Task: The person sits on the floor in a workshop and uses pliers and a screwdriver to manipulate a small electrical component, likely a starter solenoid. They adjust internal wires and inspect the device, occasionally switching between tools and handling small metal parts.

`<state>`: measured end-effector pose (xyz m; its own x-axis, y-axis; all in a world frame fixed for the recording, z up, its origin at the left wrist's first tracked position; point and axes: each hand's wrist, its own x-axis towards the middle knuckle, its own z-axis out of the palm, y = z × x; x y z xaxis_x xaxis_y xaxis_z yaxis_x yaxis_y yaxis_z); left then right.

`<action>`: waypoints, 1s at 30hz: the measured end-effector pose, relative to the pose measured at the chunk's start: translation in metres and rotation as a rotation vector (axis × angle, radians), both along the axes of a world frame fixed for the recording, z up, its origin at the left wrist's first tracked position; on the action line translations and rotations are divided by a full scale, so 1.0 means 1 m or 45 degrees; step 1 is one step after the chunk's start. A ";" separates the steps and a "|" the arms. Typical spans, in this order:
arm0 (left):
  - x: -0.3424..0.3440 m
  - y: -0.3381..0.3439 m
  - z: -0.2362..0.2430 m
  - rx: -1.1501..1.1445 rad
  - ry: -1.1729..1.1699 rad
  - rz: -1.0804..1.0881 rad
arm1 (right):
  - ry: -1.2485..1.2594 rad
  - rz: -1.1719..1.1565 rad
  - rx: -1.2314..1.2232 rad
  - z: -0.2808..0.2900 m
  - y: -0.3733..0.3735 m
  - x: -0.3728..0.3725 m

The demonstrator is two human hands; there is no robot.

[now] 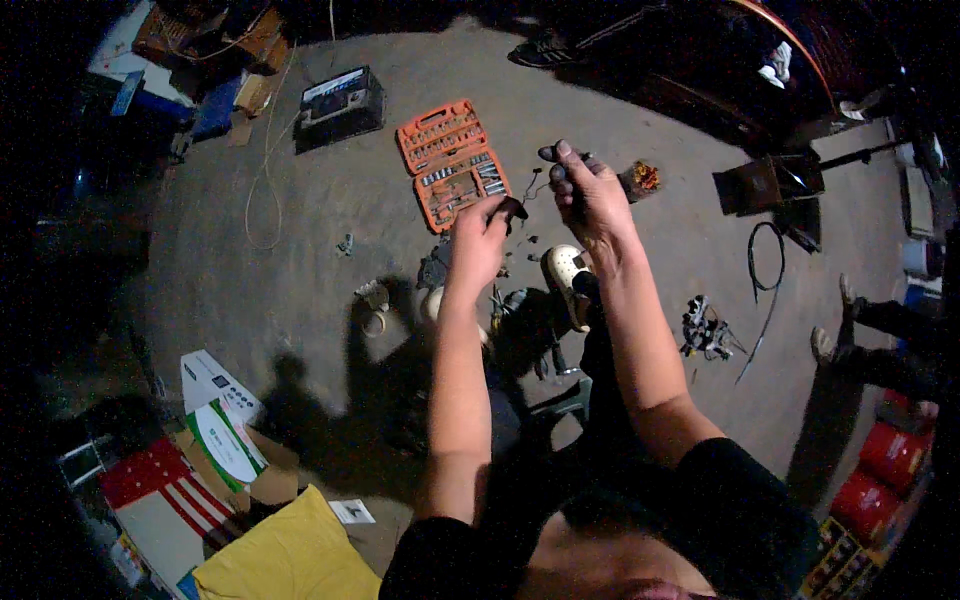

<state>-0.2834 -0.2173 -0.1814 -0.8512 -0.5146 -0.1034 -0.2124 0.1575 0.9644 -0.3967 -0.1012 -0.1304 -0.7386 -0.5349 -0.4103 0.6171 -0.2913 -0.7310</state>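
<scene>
Both my arms reach forward over the floor. My left hand (482,238) is closed, with a small dark piece (515,208) at its fingertips, too dim to name. Higher and to the right, my right hand (592,192) is closed with its thumb up, the fingers blackened; what it grips is hidden. A thin dark wire (532,186) shows between the hands; whether either holds it I cannot make out. Just beyond my left hand lies an opened orange socket set case (409,152) with rows of metal sockets. Below the hands, a cream clog (568,275) is on my foot.
A black box-shaped battery (340,108) stands at the far left. Right of my hands sits a can (645,180) with orange bits. A metal part (708,330), a black hose (766,255) and red containers (893,455) lie rightward. Cardboard (275,470) and yellow cloth (290,555) lie near left.
</scene>
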 end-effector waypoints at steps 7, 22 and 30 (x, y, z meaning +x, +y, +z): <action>0.005 -0.009 0.005 0.183 -0.179 0.030 | 0.530 0.392 0.331 0.001 0.011 -0.014; 0.028 -0.059 -0.247 0.370 -0.737 0.049 | 0.369 0.321 1.284 -0.307 0.196 -0.045; -0.071 0.008 -0.356 0.495 -0.696 -0.001 | 0.757 0.506 1.739 -0.483 0.276 0.073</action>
<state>-0.3548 -0.2092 -0.5370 -0.6239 -0.3523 -0.6976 -0.6868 -0.1789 0.7045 -0.3233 0.1749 -0.6131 -0.8731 -0.2043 -0.4427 0.0228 0.8899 -0.4555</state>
